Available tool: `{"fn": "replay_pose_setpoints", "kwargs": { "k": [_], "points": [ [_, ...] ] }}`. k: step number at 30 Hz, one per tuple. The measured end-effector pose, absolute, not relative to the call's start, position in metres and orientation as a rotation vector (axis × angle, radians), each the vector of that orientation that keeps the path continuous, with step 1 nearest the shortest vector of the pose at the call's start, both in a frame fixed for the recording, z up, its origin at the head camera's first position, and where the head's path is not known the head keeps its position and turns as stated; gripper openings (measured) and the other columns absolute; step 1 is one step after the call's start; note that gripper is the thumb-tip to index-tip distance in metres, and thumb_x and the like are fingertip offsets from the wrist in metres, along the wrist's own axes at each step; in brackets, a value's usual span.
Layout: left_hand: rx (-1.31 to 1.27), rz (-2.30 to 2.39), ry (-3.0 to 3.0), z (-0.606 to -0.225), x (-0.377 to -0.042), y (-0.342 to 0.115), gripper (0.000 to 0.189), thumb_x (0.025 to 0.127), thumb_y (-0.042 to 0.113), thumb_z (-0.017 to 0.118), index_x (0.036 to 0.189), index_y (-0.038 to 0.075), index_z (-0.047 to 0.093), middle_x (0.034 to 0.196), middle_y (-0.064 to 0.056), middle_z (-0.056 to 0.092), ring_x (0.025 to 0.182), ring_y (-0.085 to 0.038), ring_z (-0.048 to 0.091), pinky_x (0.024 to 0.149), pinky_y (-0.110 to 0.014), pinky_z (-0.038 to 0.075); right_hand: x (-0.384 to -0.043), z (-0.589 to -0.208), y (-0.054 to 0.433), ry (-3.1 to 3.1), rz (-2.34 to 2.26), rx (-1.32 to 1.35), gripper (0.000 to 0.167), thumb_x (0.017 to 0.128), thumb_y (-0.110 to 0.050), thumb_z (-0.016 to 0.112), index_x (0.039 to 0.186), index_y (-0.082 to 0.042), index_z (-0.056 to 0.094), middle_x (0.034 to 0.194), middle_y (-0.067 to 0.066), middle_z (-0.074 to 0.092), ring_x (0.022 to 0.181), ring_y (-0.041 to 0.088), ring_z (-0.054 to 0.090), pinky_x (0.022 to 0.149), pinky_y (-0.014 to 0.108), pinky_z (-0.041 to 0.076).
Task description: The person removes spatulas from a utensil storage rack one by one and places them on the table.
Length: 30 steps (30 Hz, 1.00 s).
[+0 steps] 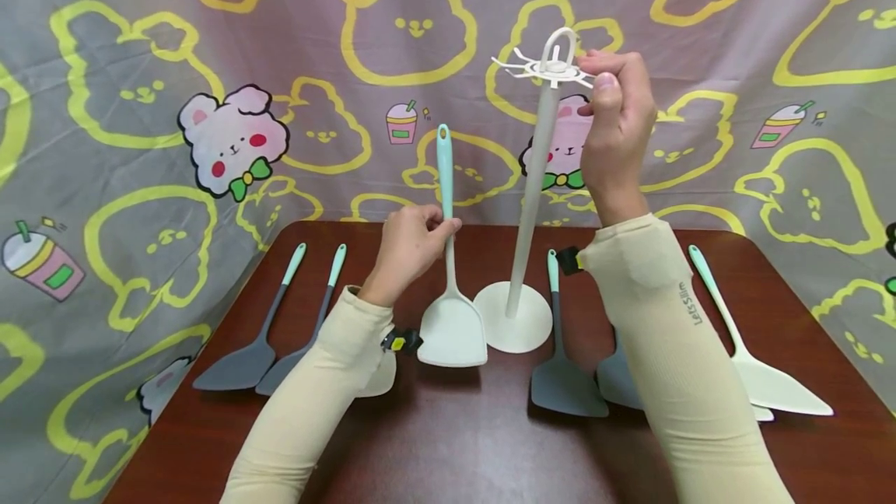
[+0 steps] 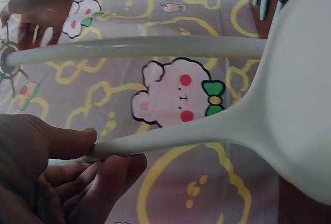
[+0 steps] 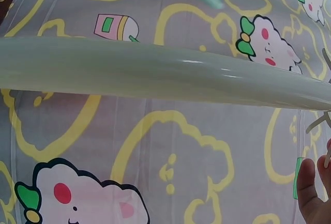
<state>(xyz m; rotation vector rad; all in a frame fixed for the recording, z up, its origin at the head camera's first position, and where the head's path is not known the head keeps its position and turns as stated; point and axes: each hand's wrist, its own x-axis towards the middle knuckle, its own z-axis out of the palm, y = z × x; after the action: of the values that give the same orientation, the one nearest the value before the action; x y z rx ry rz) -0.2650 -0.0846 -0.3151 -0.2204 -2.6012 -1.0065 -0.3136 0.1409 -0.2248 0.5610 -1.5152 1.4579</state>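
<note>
In the head view my left hand [image 1: 409, 247] pinches a white spatula [image 1: 453, 329] between thumb and fingers, where its neck meets the mint handle [image 1: 445, 162]. The spatula hangs blade down, the handle pointing up. Just right of it stands a white utensil rack [image 1: 535, 193] with a round base [image 1: 514, 325] and a ring of hooks [image 1: 556, 68] under a top loop. My right hand [image 1: 619, 127] pinches a hook on the right side of that ring. The left wrist view shows the left thumb and fingertips on the spatula's neck [image 2: 176, 133]. At the right wrist view's edge, the fingers [image 3: 310, 188] are partly cut off.
On the brown table [image 1: 490, 449], grey spatulas [image 1: 241, 364] with mint handles lie to the left. A white blade [image 1: 381, 376] is partly behind my left forearm. On the right lie more grey spatulas [image 1: 565, 387] and white ones [image 1: 777, 383], some hidden by my right sleeve. A patterned curtain [image 1: 455, 84] hangs behind.
</note>
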Motion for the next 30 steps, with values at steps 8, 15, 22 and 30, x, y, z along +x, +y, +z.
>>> {"fn": "replay_pose_setpoints", "kwargs": {
  "k": [8, 15, 22, 30],
  "points": [
    [-0.187, -1.085, -2.751, -0.326, -0.277, -0.086, 0.023, 0.093, 0.03, 0.067, 0.084, 0.01, 0.074, 0.058, -0.001, 0.063, 0.054, -0.012, 0.063, 0.048, -0.022, 0.04, -0.314, -0.225, 0.142, -1.519, 1.456, 0.566, 0.045, 0.084, -0.035, 0.038, 0.097, -0.004, 0.067, 0.103, -0.012, 0.067, 0.115, 0.013, 0.061, 0.067, 0.018, 0.046],
    [-0.111, -1.126, -2.843, -0.339, -0.289, -0.09, 0.024, 0.093, 0.028, 0.068, 0.08, 0.009, 0.074, 0.07, -0.006, 0.069, 0.065, -0.022, 0.073, 0.051, -0.021, 0.049, -0.314, -0.225, 0.142, -1.515, 1.461, 0.566, 0.042, 0.085, -0.032, 0.038, 0.097, -0.004, 0.066, 0.103, -0.013, 0.066, 0.115, 0.013, 0.062, 0.068, 0.018, 0.047],
    [-0.024, -1.175, -2.922, -0.354, -0.301, -0.096, 0.025, 0.093, 0.027, 0.068, 0.085, 0.005, 0.075, 0.081, -0.013, 0.074, 0.074, -0.027, 0.076, 0.058, -0.024, 0.058, -0.313, -0.223, 0.142, -1.523, 1.457, 0.559, 0.04, 0.085, -0.029, 0.037, 0.097, -0.004, 0.066, 0.103, -0.013, 0.066, 0.114, 0.012, 0.062, 0.068, 0.017, 0.046],
    [0.055, -1.169, -2.989, -0.369, -0.311, -0.102, 0.024, 0.093, 0.026, 0.068, 0.086, 0.004, 0.074, 0.085, -0.015, 0.075, 0.075, -0.027, 0.077, 0.063, -0.029, 0.061, -0.315, -0.225, 0.142, -1.521, 1.453, 0.577, 0.042, 0.084, -0.032, 0.037, 0.096, -0.004, 0.066, 0.102, -0.015, 0.065, 0.115, 0.016, 0.062, 0.067, 0.017, 0.046]
  ]
}}
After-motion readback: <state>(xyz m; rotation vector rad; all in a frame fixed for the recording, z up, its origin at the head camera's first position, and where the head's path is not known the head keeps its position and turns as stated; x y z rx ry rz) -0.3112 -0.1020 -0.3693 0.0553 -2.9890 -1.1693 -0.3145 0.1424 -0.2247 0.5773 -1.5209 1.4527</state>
